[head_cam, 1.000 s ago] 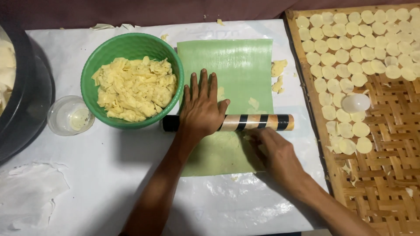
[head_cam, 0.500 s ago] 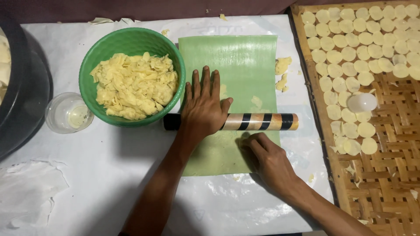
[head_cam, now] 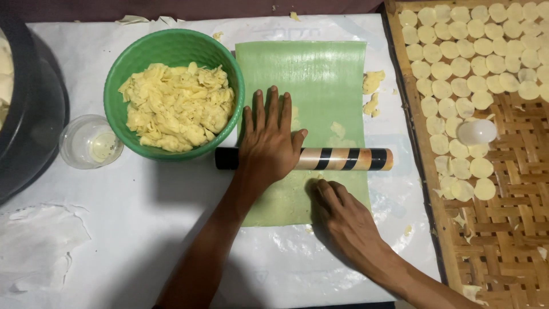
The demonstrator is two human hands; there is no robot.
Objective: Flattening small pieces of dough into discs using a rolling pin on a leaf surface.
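Note:
My left hand (head_cam: 269, 140) lies flat, fingers spread, on top of a striped tan-and-black rolling pin (head_cam: 343, 159) that rests crosswise on a green sheet (head_cam: 311, 80). My right hand (head_cam: 343, 220) presses palm down on the near edge of the green sheet, just below the pin, holding nothing. A few thin pale dough patches show on the sheet beyond the pin. A green bowl (head_cam: 131, 60) of yellow dough scraps stands just left of the sheet.
A woven bamboo tray (head_cam: 503, 229) on the right carries several round dough discs and a small clear cup (head_cam: 477, 131). A clear glass dish (head_cam: 90, 141) and a dark pot (head_cam: 34, 114) sit at the left. Dough scraps (head_cam: 372, 83) lie beside the sheet. White plastic (head_cam: 143, 229) covers the table.
The rolling pin and my left hand stay in about the same place on the sheet. My right hand has shifted slightly left along the near edge of the sheet.

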